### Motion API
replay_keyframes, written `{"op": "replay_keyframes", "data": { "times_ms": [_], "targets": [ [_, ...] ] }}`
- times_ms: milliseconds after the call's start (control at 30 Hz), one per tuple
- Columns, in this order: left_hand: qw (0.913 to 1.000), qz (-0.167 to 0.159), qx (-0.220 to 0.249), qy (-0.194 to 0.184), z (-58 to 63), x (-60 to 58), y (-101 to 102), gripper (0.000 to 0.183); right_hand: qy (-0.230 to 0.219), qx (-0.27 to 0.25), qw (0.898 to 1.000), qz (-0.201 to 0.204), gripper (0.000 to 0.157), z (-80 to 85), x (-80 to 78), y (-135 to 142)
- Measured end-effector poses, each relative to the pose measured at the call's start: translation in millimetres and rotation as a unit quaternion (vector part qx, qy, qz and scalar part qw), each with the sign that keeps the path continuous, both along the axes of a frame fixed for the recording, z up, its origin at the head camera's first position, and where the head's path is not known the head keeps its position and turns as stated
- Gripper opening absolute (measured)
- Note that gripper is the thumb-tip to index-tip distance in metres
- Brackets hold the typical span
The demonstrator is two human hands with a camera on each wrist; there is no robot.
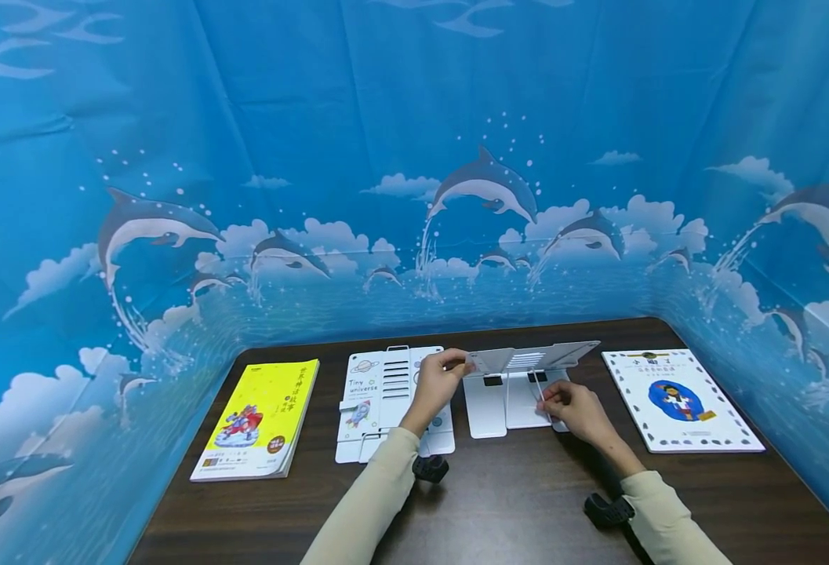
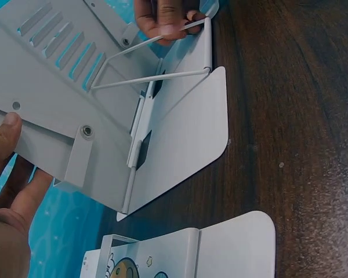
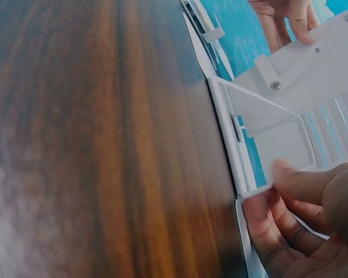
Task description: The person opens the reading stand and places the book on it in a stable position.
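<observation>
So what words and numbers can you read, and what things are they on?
"Tiny universe": on the flat stand.
"世界神话故事": the big title down the yellow book; its other print is too small to read.
White book: it has a title and smaller print, but they're too blurred to read surely.
Raised stand: no words that I can see.
Numbers: none I can read.

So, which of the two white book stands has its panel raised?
The book stand on the right: the left hand holds up its slotted panel and the right hand pinches its wire prop. The "Tiny universe" book stand lies folded flat.
</observation>
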State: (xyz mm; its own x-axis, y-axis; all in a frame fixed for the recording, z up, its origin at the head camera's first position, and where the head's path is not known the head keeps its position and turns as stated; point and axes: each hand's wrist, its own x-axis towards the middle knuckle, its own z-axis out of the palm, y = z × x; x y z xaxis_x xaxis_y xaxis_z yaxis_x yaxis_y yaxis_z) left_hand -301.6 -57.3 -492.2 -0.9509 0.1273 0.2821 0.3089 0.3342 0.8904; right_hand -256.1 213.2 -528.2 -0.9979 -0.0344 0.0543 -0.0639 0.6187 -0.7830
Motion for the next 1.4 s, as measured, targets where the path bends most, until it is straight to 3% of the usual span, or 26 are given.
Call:
{"op": "replay_keyframes", "data": {
  "times_ms": [100,200,333,400,533,667,967,1133,1400],
  "targets": [
    [1.0,-0.005,0.004,-0.003,-1.8,0.1,0.7,0.013,0.007,-0.011,1.0,-0.021,0.018,0.6,0.3,7.4],
    [0.9998,-0.014,0.013,-0.005,-3.3,0.5,0.6,0.014,0.026,-0.047,0.996,-0.076,0.023,5.7,-0.1,15.5],
    [0.999,-0.032,0.029,-0.002,-3.3,1.3,-0.5,0.016,0.084,-0.123,0.975,-0.165,0.026,19.2,-0.5,22.7],
    [0.9984,-0.042,0.038,0.001,-3.4,1.6,-1.2,0.018,0.125,-0.149,0.963,-0.188,0.03,26.7,-0.3,25.4],
    [0.9979,-0.043,0.048,0.009,-5.1,1.6,-2.6,0.017,0.216,-0.174,0.948,-0.159,0.035,38.1,-0.2,29.6],
    [0.9979,-0.026,0.056,0.019,-6.5,1.7,-4.5,0.011,0.262,-0.175,0.941,-0.126,0.028,41.3,-0.3,29.2],
    [0.9979,-0.022,0.057,0.023,-5.8,3.6,-6.9,0.009,0.253,-0.145,0.938,-0.189,0.017,37.9,-6.2,29.1],
    [0.9978,-0.027,0.054,0.025,-6.1,6.9,-7.1,0.009,0.255,-0.164,0.935,-0.185,0.018,38.9,-14.3,30.7],
    [0.9965,-0.045,0.039,0.06,-8.3,17.6,-4.0,0.008,0.256,-0.207,0.931,-0.159,0.018,40.2,-42.8,33.9]
  ]
}}
